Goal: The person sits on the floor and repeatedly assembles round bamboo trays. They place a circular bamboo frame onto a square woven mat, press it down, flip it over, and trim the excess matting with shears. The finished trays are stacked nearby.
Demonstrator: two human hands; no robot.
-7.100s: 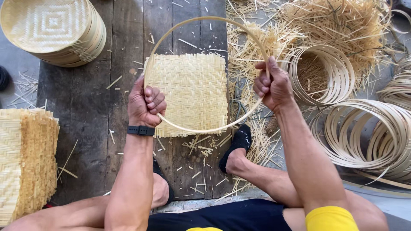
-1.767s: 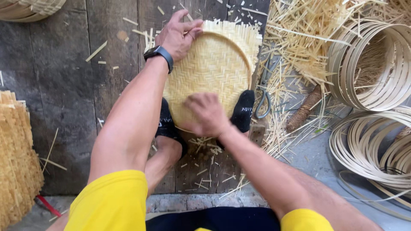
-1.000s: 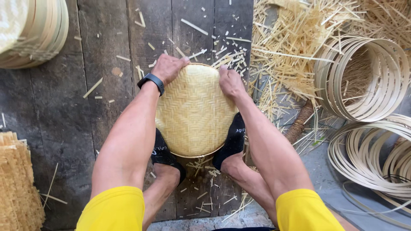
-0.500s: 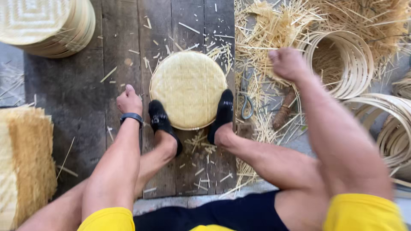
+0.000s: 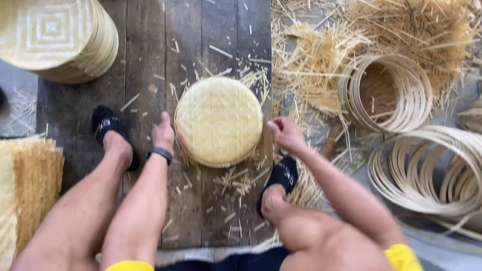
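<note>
Head view, looking down: a round woven bamboo tray (image 5: pixel 219 121) lies flat on the dark wooden plank floor (image 5: pixel 145 60), between the person's two feet in black socks. The left hand (image 5: pixel 163 134), with a black wristband (image 5: pixel 159 153), rests just beside the tray's left rim, its grip loose and holding nothing; whether the fingertips touch the rim cannot be told. The right hand (image 5: pixel 284 134) hovers just off the tray's right edge, fingers curled lightly, its grip likewise empty. Short bamboo offcuts are scattered over the planks around the tray. At the upper left stands a stack of finished woven trays (image 5: pixel 60 40); at the left edge lies a pile of woven mats (image 5: pixel 27 190). To the right sit coils of bamboo hoops (image 5: pixel 386 93) and more hoops (image 5: pixel 432 170) lower down, with loose bamboo shavings (image 5: pixel 401 25) heaped behind them.
</note>
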